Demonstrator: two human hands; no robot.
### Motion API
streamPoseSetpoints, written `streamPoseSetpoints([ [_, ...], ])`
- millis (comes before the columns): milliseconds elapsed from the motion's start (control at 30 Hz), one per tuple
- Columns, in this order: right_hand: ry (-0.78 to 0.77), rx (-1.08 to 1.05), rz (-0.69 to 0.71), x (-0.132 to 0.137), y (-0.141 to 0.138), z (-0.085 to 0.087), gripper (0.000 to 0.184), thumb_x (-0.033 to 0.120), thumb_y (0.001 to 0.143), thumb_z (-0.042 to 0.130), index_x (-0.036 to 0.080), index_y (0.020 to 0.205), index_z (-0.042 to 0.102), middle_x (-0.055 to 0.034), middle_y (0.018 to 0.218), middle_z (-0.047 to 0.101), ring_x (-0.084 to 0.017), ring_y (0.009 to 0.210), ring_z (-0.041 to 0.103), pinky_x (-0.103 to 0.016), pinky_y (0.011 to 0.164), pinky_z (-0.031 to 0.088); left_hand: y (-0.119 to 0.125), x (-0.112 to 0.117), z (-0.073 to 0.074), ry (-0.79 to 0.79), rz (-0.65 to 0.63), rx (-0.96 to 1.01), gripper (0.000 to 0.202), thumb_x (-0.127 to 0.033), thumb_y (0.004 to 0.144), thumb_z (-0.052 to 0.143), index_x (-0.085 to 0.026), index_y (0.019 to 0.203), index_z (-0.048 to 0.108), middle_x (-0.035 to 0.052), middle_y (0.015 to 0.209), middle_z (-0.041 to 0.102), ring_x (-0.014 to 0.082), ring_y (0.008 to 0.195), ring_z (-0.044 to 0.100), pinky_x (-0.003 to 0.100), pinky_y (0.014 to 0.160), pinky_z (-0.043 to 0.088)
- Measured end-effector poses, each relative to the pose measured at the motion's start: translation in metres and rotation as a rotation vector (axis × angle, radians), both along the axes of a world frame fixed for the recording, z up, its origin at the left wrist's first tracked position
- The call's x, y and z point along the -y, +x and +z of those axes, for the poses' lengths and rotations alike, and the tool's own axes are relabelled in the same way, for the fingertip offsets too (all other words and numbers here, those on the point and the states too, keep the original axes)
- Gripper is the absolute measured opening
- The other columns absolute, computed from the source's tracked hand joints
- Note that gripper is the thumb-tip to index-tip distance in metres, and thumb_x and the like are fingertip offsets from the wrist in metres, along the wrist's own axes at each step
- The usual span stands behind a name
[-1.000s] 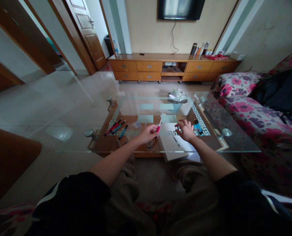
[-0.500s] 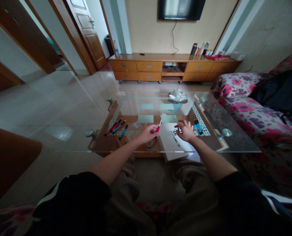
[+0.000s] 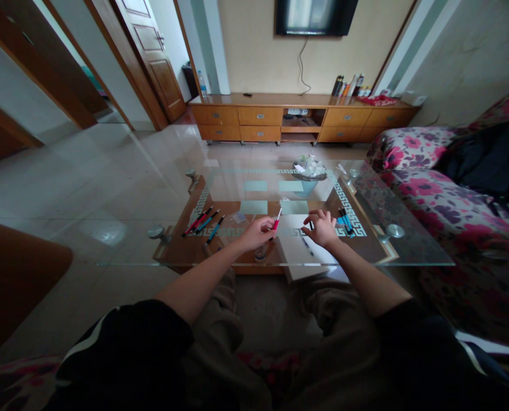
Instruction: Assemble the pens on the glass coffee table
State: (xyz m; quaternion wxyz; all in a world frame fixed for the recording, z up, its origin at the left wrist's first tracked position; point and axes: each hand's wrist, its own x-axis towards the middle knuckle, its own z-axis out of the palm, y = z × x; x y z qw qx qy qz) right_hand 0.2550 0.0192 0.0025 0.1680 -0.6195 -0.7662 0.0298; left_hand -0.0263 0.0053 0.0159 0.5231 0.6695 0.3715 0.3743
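Note:
Between the fingertips of my left hand (image 3: 258, 233) is a red pen (image 3: 276, 222), held upright with its white tip end uncovered. My right hand (image 3: 324, 228) is raised a short way to the right, thumb and fingers pinched on a small black pen cap (image 3: 311, 226). A gap separates the two hands. Below them, a flat white box (image 3: 295, 254) shows at the front of the glass table (image 3: 220, 264), with a dark pen-like shape on it. Red pens (image 3: 197, 221) and blue pens (image 3: 214, 230) lie left of my left hand; several more blue pens (image 3: 345, 221) lie beyond my right hand.
A small clear cup (image 3: 260, 253) is close to my left wrist. Toward the table's far side is a basket (image 3: 309, 185) with crumpled plastic on top. A flowered sofa (image 3: 425, 182) stands at the right, and a wooden cabinet (image 3: 260, 117) with bottles stands behind.
My right hand has shifted very slightly left, and its fingers have curled a little. The left hand holds the red pen in the same place.

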Motion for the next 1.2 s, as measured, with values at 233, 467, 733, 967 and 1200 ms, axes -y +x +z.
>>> streamPoseSetpoints([
  [233,0.022,-0.073,0.017,0.001,-0.005,0.002,0.014,0.035,0.088,0.066,0.024,0.089,0.073,-0.0096,0.11,0.068,-0.033,0.112,0.048,-0.048,0.092,0.034,0.0,-0.001,-0.003,0.002,-0.007,0.008,0.028,-0.032,0.085,0.075,-0.013,0.1,0.063,0.0042,0.083,0.071,0.0136,0.072,0.067,0.026,0.07,0.052],
  [467,0.137,-0.373,-0.03,0.001,-0.016,0.016,0.015,0.035,0.085,0.067,0.023,0.088,0.074,-0.0085,0.101,0.073,-0.031,0.109,0.057,-0.048,0.095,0.038,-0.002,-0.004,-0.011,-0.001,-0.021,-0.006,0.031,-0.034,0.084,0.076,-0.012,0.102,0.065,0.0059,0.087,0.072,0.0139,0.071,0.068,0.025,0.067,0.052],
  [733,-0.169,-1.215,-0.019,0.005,-0.034,0.025,0.05,0.055,0.063,0.086,0.019,0.094,0.072,-0.0058,0.087,0.074,-0.019,0.076,0.065,-0.035,0.073,0.053,-0.003,-0.005,-0.018,0.019,-0.073,-0.113,0.035,-0.034,0.084,0.075,-0.01,0.11,0.072,0.0103,0.096,0.075,0.0148,0.072,0.068,0.024,0.065,0.051],
  [967,-0.177,-1.235,-0.029,0.007,-0.036,0.027,0.048,0.058,0.063,0.087,0.019,0.088,0.075,-0.0045,0.082,0.074,-0.018,0.072,0.063,-0.032,0.068,0.053,-0.003,-0.004,-0.015,0.002,-0.11,-0.169,0.04,-0.035,0.086,0.073,-0.011,0.117,0.074,0.0119,0.098,0.078,0.0144,0.066,0.067,0.023,0.06,0.048],
  [1200,-0.142,-1.155,0.025,0.005,-0.034,0.021,0.047,0.06,0.069,0.084,0.019,0.09,0.075,-0.007,0.088,0.076,-0.02,0.077,0.067,-0.036,0.076,0.055,-0.003,-0.004,-0.017,0.015,-0.115,-0.166,0.04,-0.038,0.086,0.074,-0.012,0.117,0.075,0.0121,0.1,0.078,0.0149,0.069,0.068,0.024,0.064,0.05],
])
